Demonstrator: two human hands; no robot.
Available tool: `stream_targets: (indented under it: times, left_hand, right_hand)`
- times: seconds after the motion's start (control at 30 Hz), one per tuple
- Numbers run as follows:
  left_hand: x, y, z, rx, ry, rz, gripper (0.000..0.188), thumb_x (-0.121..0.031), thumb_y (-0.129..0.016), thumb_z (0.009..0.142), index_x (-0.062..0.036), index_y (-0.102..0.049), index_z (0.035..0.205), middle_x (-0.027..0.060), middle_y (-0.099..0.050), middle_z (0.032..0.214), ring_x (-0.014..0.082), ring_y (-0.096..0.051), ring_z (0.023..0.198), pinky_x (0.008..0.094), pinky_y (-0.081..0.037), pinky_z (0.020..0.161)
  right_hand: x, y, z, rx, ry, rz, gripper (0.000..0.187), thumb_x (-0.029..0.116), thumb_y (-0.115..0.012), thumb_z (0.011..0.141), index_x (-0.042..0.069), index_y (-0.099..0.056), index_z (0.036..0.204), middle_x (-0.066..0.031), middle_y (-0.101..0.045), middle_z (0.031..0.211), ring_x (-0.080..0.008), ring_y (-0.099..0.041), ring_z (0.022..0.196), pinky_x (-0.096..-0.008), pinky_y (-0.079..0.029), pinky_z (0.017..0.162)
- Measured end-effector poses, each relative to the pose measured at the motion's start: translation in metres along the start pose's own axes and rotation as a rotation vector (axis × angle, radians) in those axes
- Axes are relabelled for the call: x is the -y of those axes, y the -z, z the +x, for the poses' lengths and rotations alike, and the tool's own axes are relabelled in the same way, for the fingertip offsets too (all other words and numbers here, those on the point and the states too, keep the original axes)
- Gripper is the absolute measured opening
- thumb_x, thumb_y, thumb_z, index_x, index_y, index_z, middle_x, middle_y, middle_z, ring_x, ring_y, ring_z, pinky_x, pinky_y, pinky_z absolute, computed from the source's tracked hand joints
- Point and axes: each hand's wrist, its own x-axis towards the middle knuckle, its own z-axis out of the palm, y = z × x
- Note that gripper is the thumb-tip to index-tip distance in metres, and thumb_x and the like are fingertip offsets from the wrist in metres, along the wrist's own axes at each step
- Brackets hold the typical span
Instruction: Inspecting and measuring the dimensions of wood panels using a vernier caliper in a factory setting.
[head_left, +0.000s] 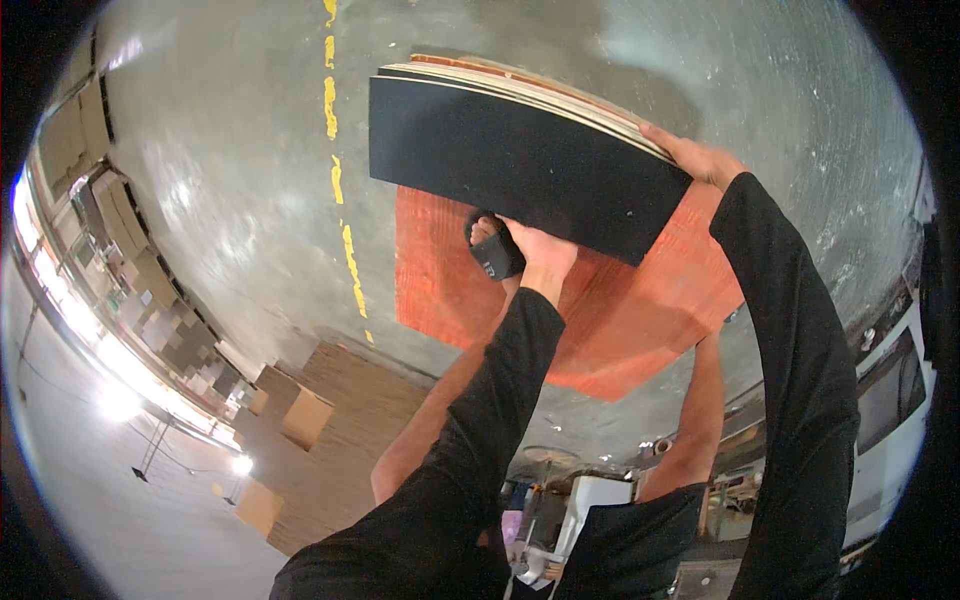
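Hands (546, 250) hold boards (520, 155); orange sheet (432, 275) beneath

Below my grip is the floor (230, 220), which is grey and a little shiny in some places. On it, to my left, goes a yellow line (331, 100), broken and worn. A reddish-orange board (430, 265) seems to lie on this floor, partly covered by the stack of boards (510, 150) that I hold. Whether the stack also rests there, I cannot tell.
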Motion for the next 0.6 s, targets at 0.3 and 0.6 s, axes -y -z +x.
stream_targets:
  times: [0.3, 0.6]
  left_hand:
    - [-0.096, -0.03, 0.027, -0.039, 0.046, 0.062, 0.095, -0.085, -0.031, 0.096, -0.0156, -0.044, 0.159, 0.0093, -0.04, 0.166, 0.0362, -0.036, 0.151, 0.0596, -0.023, 0.127]
    - [-0.182, -0.064, 0.057, -0.097, -0.374, 0.045, 0.089, -0.077, -0.029, 0.102, -0.0093, -0.045, 0.158, 0.0132, -0.045, 0.163, 0.0395, -0.042, 0.148, 0.0577, -0.028, 0.125]
  right_hand:
    - [0.164, -0.056, 0.088, -0.171, 0.591, -0.212, 0.106, 0.081, -0.044, 0.096, -0.002, -0.035, 0.161, -0.0245, -0.031, 0.169, -0.0369, -0.028, 0.158, -0.0416, -0.021, 0.129]
    - [0.279, -0.095, 0.167, -0.186, 0.624, -0.46, 0.105, 0.078, -0.052, 0.095, -0.003, -0.036, 0.161, -0.0259, -0.041, 0.163, -0.0394, -0.041, 0.151, -0.0421, -0.031, 0.124]
